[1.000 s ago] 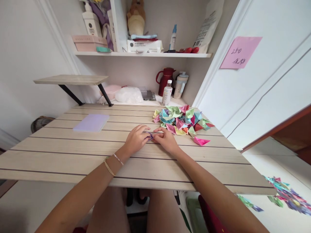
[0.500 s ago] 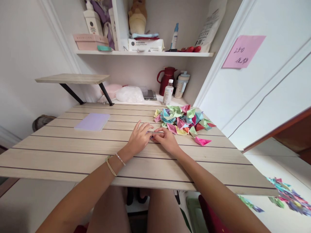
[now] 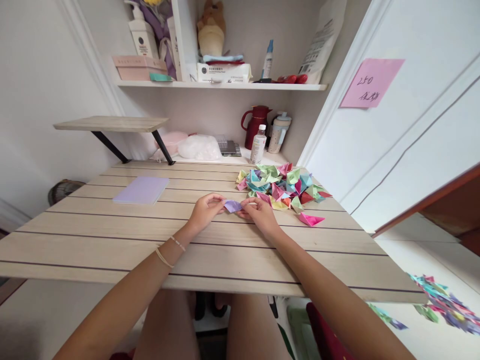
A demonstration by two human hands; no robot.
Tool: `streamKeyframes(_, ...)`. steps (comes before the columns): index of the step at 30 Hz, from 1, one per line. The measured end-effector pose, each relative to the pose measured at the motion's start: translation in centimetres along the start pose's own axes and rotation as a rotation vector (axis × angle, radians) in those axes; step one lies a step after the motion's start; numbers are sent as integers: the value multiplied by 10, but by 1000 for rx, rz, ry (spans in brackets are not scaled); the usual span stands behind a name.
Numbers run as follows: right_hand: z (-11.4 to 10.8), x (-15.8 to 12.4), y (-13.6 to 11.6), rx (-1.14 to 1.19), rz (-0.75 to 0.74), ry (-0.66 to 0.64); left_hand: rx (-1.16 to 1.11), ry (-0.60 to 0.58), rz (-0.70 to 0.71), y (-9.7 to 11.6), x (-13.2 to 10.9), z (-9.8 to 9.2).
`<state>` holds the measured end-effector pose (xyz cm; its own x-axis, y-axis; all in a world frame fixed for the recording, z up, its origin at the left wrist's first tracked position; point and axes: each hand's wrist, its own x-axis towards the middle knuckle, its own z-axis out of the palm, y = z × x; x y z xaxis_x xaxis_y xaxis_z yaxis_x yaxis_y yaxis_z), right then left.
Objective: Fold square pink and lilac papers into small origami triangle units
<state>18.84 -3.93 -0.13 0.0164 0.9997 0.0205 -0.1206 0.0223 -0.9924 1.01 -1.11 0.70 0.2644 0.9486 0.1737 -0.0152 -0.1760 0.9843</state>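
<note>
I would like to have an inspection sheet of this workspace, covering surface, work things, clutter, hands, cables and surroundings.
Surface: pale wooden table, dark lines across it.
Work things: purple folded paper between the hands; lilac paper lying left; pile of folded paper boats right, one pink boat apart in front.
Clutter: plastic bottle, red jug and tumbler behind the pile.
Left hand: pinches the purple paper's left end.
Right hand: pinches its right end.
Cables: thin dark line on the right wall; cannot tell if cable.
Surroundings: white shelf, pink note; more folded pieces beyond the table's right edge.
</note>
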Motion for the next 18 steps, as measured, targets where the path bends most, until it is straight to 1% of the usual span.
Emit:
streamKeyframes(3, 0, 0, 0, 32, 1, -3, -119, 30, -80, 0, 1, 0)
streamKeyframes(5, -1, 0, 0, -1, -21, -5, -145, 31, -109, 0, 1, 0)
streamKeyframes(7, -2, -1, 0, -119, -96, -6, -137, 33, -117, 0, 1, 0)
streamKeyframes(9, -2, -1, 0, -285, -205, -9, -115, 43, -115, -1, 0, 1)
streamKeyframes(11, -3, -2, -1, -413, -270, -21, -109, 55, -112, -1, 0, 2)
streamKeyframes(15, -2, -4, -2, -522, -271, -18, -154, 11, -118, -2, -2, 5)
streamKeyframes(18, -1, -5, -3, -567, -319, 7, -169, -31, -124, -3, -3, 6)
